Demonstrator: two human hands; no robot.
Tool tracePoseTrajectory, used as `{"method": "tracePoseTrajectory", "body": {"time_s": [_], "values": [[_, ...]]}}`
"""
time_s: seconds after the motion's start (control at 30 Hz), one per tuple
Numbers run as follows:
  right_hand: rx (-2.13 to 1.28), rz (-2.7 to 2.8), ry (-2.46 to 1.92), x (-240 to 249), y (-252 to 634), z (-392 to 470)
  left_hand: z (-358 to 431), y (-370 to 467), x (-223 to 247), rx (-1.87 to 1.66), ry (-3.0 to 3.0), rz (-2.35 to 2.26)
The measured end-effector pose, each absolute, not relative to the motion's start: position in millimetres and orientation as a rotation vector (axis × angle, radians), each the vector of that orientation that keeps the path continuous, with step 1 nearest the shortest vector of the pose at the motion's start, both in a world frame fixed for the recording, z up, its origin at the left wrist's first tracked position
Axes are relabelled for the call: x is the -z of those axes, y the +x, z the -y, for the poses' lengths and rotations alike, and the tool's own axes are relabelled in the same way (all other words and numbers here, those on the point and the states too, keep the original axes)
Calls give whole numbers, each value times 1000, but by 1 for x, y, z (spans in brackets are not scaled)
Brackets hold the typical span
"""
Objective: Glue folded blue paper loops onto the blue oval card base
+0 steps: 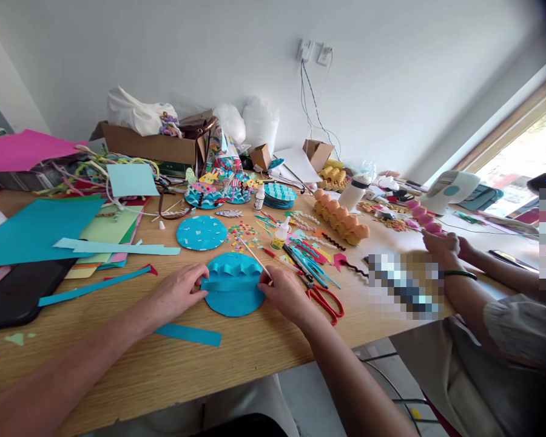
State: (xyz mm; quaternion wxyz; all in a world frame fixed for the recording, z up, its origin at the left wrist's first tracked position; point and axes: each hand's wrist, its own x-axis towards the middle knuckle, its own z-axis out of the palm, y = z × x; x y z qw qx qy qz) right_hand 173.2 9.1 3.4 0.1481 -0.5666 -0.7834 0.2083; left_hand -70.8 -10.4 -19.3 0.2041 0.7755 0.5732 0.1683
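Observation:
In front of me a round blue disc point(234, 305) lies on the table, with a wavy row of looped blue paper point(232, 267) across its upper half. A flat blue paper strip point(230, 284) runs over the disc just below the loops. My left hand point(182, 294) is closed, thumb and fingers pinching the strip's left end at the disc's edge. At the right edge, my right hand point(286, 292) is closed around a thin pale stick point(255, 258), its fingertips also touching the strip's right end. Another blue strip point(190, 334) lies nearer me.
Red-handled scissors point(326, 303) lie right of my right hand. Beyond the disc are a glue bottle point(281, 233), confetti point(243, 232) and a speckled blue disc point(201, 233). Colored paper point(40, 227) and a black phone point(25, 291) lie left. A co-worker's hands point(441, 246) hold a pink egg-carton strip point(425, 218).

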Motion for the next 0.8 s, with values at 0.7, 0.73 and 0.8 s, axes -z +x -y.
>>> {"method": "tracePoseTrajectory", "body": {"time_s": [0.7,0.73,0.8], "values": [[-586,2047,-1710,1,157,-5,-2,-54,-6,-487,1981,-1431],[-582,2047,-1721,1,156,-4,-2,-53,-7,-483,1981,-1428],[-576,2046,-1740,0,155,-3,-3,-52,-6,-475,1979,-1422]]}}
